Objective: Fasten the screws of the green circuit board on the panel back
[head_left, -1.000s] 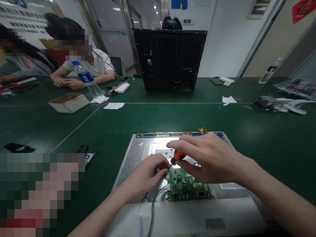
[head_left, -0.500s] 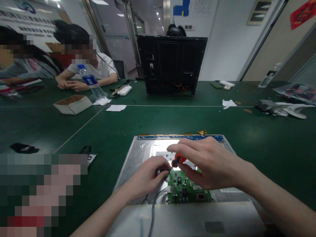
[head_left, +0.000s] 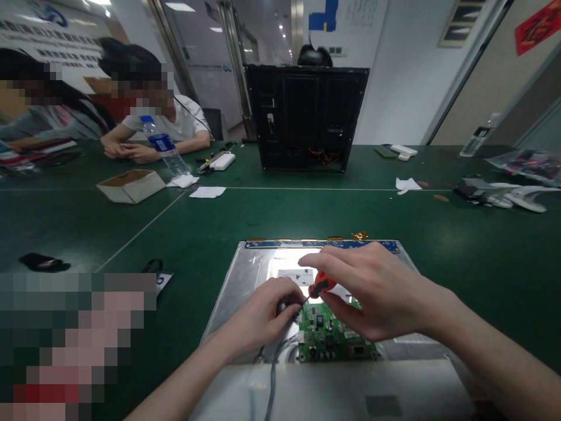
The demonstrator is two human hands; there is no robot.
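A silver metal monitor back panel (head_left: pixel 236 280) lies flat on the green table in front of me. A small green circuit board (head_left: pixel 333 339) sits on its near half. My right hand (head_left: pixel 377 292) is closed round a screwdriver with an orange handle (head_left: pixel 322 283), its tip down at the board's upper left corner. My left hand (head_left: pixel 263 316) is curled beside that tip, fingers pinched at the board's edge near some grey wires (head_left: pixel 274 362). What those fingers grip is too small to make out.
An open black computer case (head_left: pixel 307 117) stands at the table's far side. At the left back sit two people, with a water bottle (head_left: pixel 162 146) and a cardboard box (head_left: pixel 131 184) before them. Paper scraps, plastic parts (head_left: pixel 504 193) and a black strap (head_left: pixel 151 268) lie around.
The view has dropped slightly. My right hand has turned the screwdriver a little; both hands stay at the board's corner.
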